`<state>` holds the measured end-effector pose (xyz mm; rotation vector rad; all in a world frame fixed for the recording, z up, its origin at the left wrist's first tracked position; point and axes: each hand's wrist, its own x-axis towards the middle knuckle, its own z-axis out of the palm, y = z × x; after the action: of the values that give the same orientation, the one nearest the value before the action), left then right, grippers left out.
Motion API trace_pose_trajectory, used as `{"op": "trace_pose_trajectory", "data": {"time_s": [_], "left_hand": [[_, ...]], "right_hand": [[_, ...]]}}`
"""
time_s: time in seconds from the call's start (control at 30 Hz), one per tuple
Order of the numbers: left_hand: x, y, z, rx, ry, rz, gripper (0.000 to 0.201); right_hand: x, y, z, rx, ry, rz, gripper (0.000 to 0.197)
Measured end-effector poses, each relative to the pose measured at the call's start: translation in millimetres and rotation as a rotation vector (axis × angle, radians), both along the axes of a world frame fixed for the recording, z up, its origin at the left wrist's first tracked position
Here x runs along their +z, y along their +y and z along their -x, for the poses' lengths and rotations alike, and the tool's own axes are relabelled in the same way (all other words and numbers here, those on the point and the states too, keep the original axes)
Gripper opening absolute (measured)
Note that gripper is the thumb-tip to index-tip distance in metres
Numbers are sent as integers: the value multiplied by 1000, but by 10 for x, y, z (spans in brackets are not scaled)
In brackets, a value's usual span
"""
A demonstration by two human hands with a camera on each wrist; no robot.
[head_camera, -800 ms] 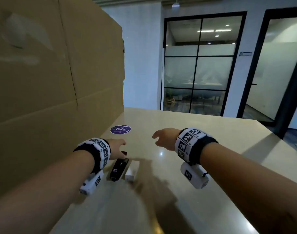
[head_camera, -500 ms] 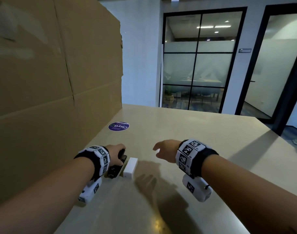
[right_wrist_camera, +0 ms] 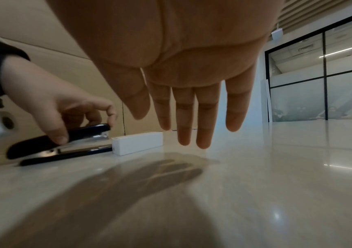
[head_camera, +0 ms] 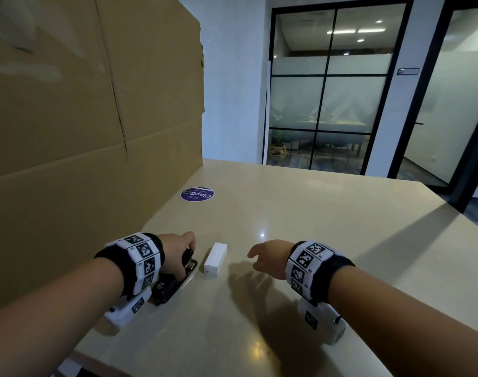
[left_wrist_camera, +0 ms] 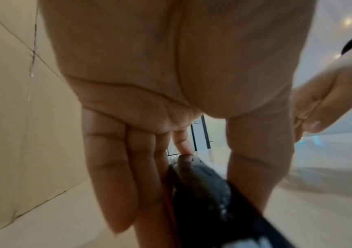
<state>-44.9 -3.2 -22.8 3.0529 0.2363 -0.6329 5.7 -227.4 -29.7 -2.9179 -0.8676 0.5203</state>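
Note:
A black stapler (head_camera: 175,281) lies on the beige table (head_camera: 314,240) close to the cardboard wall. My left hand (head_camera: 181,250) grips its top arm from above. In the right wrist view the thumb is on the near side of the stapler (right_wrist_camera: 85,131) and the fingers curl over the far side. In the left wrist view the stapler (left_wrist_camera: 202,184) runs between the thumb and the fingers. A small white box (head_camera: 215,258) lies just right of the stapler. My right hand (head_camera: 263,257) hovers above the table to the right of the box (right_wrist_camera: 137,142), fingers straight, holding nothing.
A tall cardboard sheet (head_camera: 82,131) stands along the table's left side. A round purple sticker (head_camera: 197,194) lies flat farther back. The table's far edge (head_camera: 341,176) faces glass partitions and doors.
My left hand has come down onto the stapler and taken hold of its top arm. The right hand has stayed hovering, drifting slightly nearer to me.

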Motion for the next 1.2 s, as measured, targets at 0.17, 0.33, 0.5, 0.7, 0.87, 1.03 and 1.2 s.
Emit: {"op": "trace_pose_trajectory", "data": {"time_s": [0.17, 0.33, 0.5, 0.7, 0.87, 1.03, 1.2], "left_hand": [[30, -99, 241, -116, 70, -1, 65], [65, -388, 348, -262, 111, 21, 69], [49, -790, 222, -378, 24, 37, 72], [31, -1303, -26, -523, -105, 32, 50], [11, -1689, -148, -615, -134, 40, 47], [-16, -1989, -204, -666, -140, 68, 46], [-76, -2151, -229, -726, -155, 85, 37]], "right_hand": [[-67, -112, 39, -13, 36, 26, 43], [-133, -230, 69, -59, 62, 11, 42], [-146, -403, 148, -86, 79, -21, 47], [-135, -717, 268, -130, 61, -38, 45], [-142, -982, 225, -202, 13, 65, 38], [-182, -1165, 196, -286, -5, 74, 27], [-200, -1270, 187, -313, -13, 97, 29]]}}
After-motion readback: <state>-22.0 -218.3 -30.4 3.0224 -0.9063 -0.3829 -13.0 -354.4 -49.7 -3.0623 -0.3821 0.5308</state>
